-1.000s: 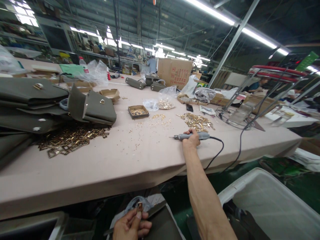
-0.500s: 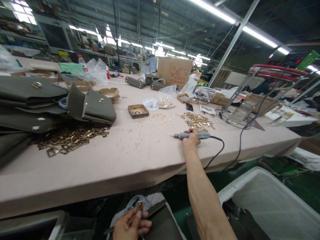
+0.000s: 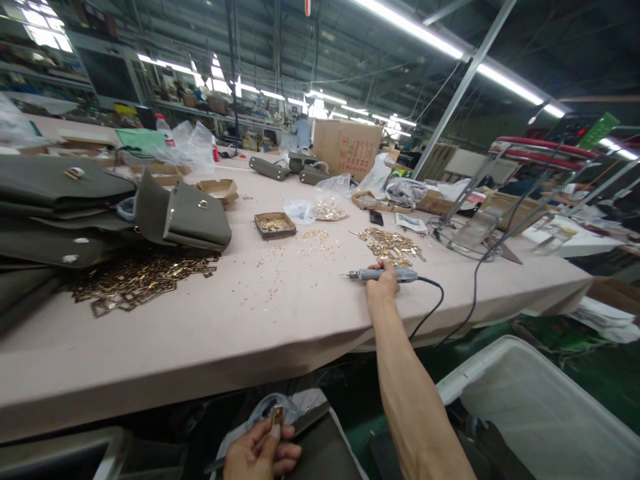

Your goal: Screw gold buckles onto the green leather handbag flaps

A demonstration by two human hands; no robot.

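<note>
My right hand [image 3: 383,285] reaches across the pink table [image 3: 240,333] and closes around a grey electric screwdriver [image 3: 385,274] lying on the tabletop, its bit pointing left and its black cord [image 3: 430,307] trailing off the table edge. Below the table's near edge, my left hand [image 3: 260,453] pinches a small gold metal fitting [image 3: 277,417] on a dark olive bag [image 3: 320,453] in my lap.
Olive bags [image 3: 183,213] are stacked at the left over a heap of gold hardware [image 3: 140,280]. A small box of screws [image 3: 275,225], loose gold parts [image 3: 393,245], plastic bags and a cardboard box [image 3: 347,147] lie farther back. A white bin [image 3: 540,407] stands at lower right.
The view has shifted slightly. Both hands hold their places, the right one still on the screwdriver.
</note>
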